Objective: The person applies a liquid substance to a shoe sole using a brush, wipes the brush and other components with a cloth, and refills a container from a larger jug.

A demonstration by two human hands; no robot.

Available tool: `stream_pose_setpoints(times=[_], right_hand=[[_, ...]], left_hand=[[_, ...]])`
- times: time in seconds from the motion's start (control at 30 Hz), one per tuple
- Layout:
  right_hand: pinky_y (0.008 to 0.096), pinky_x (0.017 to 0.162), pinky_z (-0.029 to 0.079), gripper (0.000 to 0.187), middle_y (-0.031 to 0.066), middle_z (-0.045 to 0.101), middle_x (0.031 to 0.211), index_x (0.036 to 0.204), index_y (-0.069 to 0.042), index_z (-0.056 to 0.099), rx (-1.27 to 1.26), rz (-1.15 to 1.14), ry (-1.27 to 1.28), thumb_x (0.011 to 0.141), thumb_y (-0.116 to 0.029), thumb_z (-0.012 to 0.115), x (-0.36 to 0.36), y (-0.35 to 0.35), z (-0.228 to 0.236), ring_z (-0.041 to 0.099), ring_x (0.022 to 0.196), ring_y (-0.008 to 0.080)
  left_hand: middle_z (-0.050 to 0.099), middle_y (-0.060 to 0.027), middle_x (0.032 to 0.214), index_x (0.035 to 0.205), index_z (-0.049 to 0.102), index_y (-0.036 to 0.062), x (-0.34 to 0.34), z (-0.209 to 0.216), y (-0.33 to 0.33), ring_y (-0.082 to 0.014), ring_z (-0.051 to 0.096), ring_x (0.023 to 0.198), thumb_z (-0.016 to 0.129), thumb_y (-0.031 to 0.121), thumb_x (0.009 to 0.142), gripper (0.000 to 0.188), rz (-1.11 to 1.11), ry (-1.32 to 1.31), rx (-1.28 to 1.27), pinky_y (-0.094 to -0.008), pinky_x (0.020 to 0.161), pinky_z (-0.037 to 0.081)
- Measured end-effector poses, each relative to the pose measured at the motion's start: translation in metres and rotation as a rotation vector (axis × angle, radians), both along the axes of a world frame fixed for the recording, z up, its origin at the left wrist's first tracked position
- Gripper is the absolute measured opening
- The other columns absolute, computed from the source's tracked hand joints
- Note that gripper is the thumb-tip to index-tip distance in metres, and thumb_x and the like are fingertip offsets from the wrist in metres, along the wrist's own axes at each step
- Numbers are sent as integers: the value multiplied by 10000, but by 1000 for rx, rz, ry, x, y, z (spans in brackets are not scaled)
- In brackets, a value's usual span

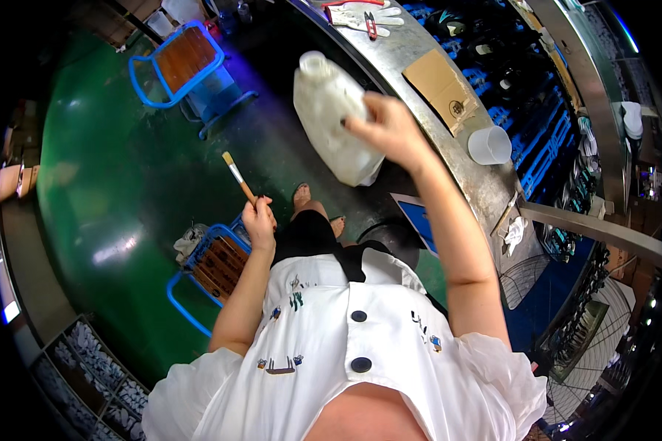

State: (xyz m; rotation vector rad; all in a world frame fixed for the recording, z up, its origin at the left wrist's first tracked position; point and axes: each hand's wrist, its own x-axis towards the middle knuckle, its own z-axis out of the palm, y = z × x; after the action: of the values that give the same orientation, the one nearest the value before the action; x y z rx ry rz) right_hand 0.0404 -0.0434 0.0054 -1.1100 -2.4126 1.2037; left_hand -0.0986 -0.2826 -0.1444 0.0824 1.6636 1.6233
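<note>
My left hand (260,223) is closed round the wooden handle of a flat paintbrush (237,176), its pale bristles pointing up and away from me. My right hand (390,128) grips a large whitish plastic jug (324,121) by its side, held tilted in the air beside the metal bench (463,165). The jug's round neck points to the far left; whether it is capped I cannot tell. On the bench to the right of my right arm stands a translucent white plastic cup (490,145).
A piece of cardboard (438,84), red snips (371,26) and white work gloves (349,15) lie on the bench. Beyond it runs a rack with dark parts (522,95). Blue-framed chairs (187,62) stand on the green floor, one close to my left. A fan guard (588,360) is at the lower right.
</note>
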Motion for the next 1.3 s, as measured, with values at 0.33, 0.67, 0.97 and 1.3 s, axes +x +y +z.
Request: stream_pose_setpoints(times=[0.33, 0.67, 0.97, 1.3], right_hand=[[413, 650, 452, 389, 246, 579, 738, 820, 32, 579, -244, -182, -322, 667, -323, 621, 69, -83, -183, 586, 722, 374], [422, 715, 457, 355, 264, 590, 820, 891, 14, 580, -319, -284, -327, 686, -274, 619, 115, -101, -174, 583, 794, 389], [371, 723, 463, 360, 249, 594, 870, 977, 22, 553, -422, -418, -68, 707, -208, 609, 117, -109, -165, 595, 810, 357], [368, 669, 481, 236, 204, 615, 799, 919, 15, 559, -154, -358, 18, 748, -145, 592, 72, -110, -98, 609, 745, 333]], left_hand=[[370, 55, 505, 842, 563, 36, -8, -11, 10, -22, 325, 387, 488, 160, 864, 147, -79, 55, -190, -189, 354, 245], [369, 74, 577, 866, 568, 38, 8, -28, 65, 0, 309, 448, 459, 132, 894, 146, -407, 250, -7, -168, 393, 233], [587, -50, 748, 897, 579, 10, 65, 8, 92, -90, 533, 637, 471, 170, 896, 194, -840, 140, 12, -228, 600, 457], [626, -125, 807, 1036, 547, -28, 81, 13, 116, -154, 602, 769, 512, 168, 851, 271, -764, 462, 82, -277, 692, 459]])
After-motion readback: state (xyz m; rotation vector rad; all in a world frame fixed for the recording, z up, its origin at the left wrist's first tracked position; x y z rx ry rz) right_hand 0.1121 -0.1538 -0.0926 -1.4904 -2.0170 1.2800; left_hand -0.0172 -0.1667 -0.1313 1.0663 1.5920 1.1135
